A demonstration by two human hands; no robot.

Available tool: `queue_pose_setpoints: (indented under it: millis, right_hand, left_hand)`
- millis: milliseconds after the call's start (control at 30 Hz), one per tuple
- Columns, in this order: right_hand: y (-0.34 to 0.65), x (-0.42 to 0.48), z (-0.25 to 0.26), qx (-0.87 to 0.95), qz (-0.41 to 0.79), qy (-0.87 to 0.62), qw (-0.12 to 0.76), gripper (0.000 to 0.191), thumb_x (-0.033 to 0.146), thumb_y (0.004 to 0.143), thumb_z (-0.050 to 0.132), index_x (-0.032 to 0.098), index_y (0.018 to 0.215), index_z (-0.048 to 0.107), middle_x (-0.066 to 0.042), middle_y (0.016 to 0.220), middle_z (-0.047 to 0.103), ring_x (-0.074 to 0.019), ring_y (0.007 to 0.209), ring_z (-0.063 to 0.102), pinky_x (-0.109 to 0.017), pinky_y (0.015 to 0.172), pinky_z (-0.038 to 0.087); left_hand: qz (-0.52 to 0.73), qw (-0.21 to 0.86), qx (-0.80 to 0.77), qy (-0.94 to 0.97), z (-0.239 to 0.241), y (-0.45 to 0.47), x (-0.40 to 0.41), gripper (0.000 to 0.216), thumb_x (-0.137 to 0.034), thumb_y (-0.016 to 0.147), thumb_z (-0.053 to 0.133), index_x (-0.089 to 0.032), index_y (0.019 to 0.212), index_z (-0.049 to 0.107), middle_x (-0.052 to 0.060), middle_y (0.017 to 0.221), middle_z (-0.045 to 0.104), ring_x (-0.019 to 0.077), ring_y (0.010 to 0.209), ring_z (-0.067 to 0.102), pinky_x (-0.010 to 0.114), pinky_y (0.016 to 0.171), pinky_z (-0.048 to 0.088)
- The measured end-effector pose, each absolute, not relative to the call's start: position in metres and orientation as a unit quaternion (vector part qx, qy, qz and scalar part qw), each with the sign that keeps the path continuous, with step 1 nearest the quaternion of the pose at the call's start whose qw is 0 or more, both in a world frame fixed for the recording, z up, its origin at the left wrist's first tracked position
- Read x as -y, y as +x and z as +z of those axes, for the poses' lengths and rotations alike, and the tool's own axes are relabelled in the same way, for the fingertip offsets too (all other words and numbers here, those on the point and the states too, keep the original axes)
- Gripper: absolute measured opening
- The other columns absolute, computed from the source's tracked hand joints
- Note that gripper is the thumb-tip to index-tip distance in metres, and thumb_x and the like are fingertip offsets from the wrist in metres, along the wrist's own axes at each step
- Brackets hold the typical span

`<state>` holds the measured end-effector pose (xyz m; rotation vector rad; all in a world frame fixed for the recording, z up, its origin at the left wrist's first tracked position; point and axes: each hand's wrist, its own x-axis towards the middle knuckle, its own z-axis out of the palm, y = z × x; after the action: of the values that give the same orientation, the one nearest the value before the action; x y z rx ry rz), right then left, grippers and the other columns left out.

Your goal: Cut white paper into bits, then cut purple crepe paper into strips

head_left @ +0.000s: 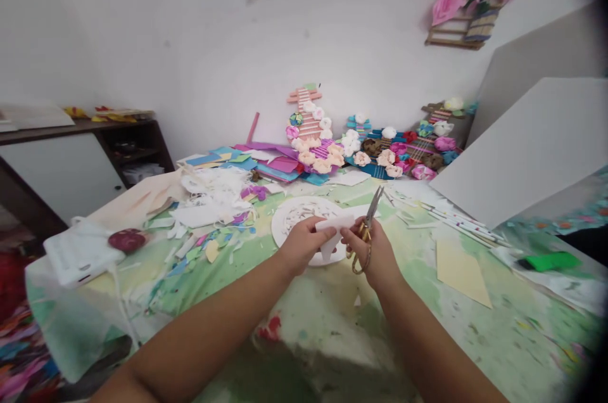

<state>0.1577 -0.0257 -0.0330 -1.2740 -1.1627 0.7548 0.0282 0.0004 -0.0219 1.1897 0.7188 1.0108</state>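
My left hand point(304, 243) pinches a piece of white paper point(335, 223), folded or curled, above the table. My right hand point(375, 251) holds a pair of scissors point(373, 208) with gold handles, blades pointing up and away from me. The fingertips of that hand also touch the paper's right edge. Below and behind both hands lies a round white plate point(281, 208) with many small white paper scraps point(304, 210) on it. Another white sheet point(358, 211) shows just behind the scissors, partly hidden.
Coloured paper scraps point(211, 251) and white shreds point(216, 184) litter the left side. A white device with a cable point(80, 251) stands at the left edge. Paper-flower crafts point(313, 130) lean on the back wall. Rightward are a cream card point(460, 270), thin sticks point(468, 222) and a large white board point(527, 143).
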Motion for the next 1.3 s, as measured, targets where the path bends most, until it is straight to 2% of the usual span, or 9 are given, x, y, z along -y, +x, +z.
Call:
queue_pose_setpoints:
  millis: [133, 267, 433, 633, 833, 967, 1300]
  right_hand:
    - [0.169, 0.025, -0.039, 0.505, 0.299, -0.599, 0.545, 0.035, 0.043, 0.058, 0.056, 0.02, 0.082, 0.045, 0.002, 0.064, 0.052, -0.0124, 0.052, 0.051, -0.027, 0.053, 0.038]
    - [0.17, 0.032, -0.035, 0.583, 0.21, -0.673, 0.404, 0.035, 0.05, 0.062, 0.047, 0.021, 0.082, 0.053, 0.0, 0.068, 0.056, -0.0156, 0.064, 0.051, -0.028, 0.06, 0.036]
    - [0.157, 0.037, -0.032, 0.663, 0.195, -0.645, 0.327, 0.035, 0.049, 0.068, 0.041, 0.023, 0.088, 0.052, -0.001, 0.08, 0.058, -0.0157, 0.071, 0.052, -0.025, 0.062, 0.035]
    - [0.148, 0.038, -0.032, 0.689, 0.168, -0.641, 0.293, 0.032, 0.047, 0.071, 0.037, 0.021, 0.081, 0.053, -0.003, 0.075, 0.057, -0.0151, 0.065, 0.049, -0.023, 0.053, 0.031]
    - [0.144, 0.037, -0.034, 0.688, 0.095, -0.669, 0.265, 0.034, 0.047, 0.074, 0.032, 0.018, 0.066, 0.05, -0.003, 0.063, 0.054, -0.0125, 0.055, 0.044, -0.022, 0.049, 0.025]
    - [0.143, 0.034, -0.037, 0.691, 0.056, -0.677, 0.247, 0.037, 0.047, 0.075, 0.029, 0.018, 0.067, 0.051, -0.005, 0.064, 0.054, -0.0126, 0.055, 0.044, -0.022, 0.049, 0.025]
    - [0.143, 0.029, -0.044, 0.703, 0.037, -0.672, 0.232, 0.038, 0.046, 0.076, 0.028, 0.018, 0.066, 0.05, -0.006, 0.062, 0.055, -0.0136, 0.055, 0.046, -0.024, 0.051, 0.027]
  left_hand:
    - [0.475, 0.678, -0.311, 0.467, -0.026, 0.02, -0.013, 0.029, -0.024, 0.055, 0.063, -0.013, 0.08, 0.052, 0.002, 0.067, 0.056, 0.0122, 0.058, 0.053, 0.026, 0.056, 0.043]
    - [0.505, 0.668, -0.321, 0.442, -0.026, 0.015, -0.019, 0.022, -0.019, 0.054, 0.061, -0.013, 0.071, 0.049, 0.0, 0.061, 0.055, 0.0105, 0.055, 0.053, 0.021, 0.05, 0.041]
    - [0.507, 0.666, -0.327, 0.439, -0.028, 0.012, -0.018, 0.019, -0.018, 0.057, 0.055, -0.013, 0.075, 0.05, 0.002, 0.063, 0.057, 0.0132, 0.059, 0.055, 0.024, 0.053, 0.042]
    - [0.468, 0.667, -0.316, 0.486, -0.031, 0.014, -0.014, 0.021, -0.024, 0.059, 0.054, -0.013, 0.077, 0.055, 0.001, 0.063, 0.057, 0.0113, 0.056, 0.052, 0.023, 0.052, 0.041]
    - [0.46, 0.633, -0.355, 0.512, -0.031, 0.018, -0.011, 0.023, -0.031, 0.062, 0.054, -0.013, 0.076, 0.054, -0.002, 0.056, 0.053, 0.0076, 0.047, 0.046, 0.019, 0.045, 0.037]
    - [0.459, 0.611, -0.373, 0.525, -0.032, 0.019, -0.012, 0.021, -0.032, 0.062, 0.054, -0.013, 0.071, 0.054, -0.003, 0.052, 0.05, 0.0067, 0.044, 0.044, 0.018, 0.042, 0.035]
    - [0.472, 0.654, -0.341, 0.483, -0.042, 0.023, -0.014, 0.026, -0.035, 0.063, 0.054, -0.013, 0.076, 0.051, -0.001, 0.059, 0.05, 0.0086, 0.049, 0.047, 0.02, 0.046, 0.037]
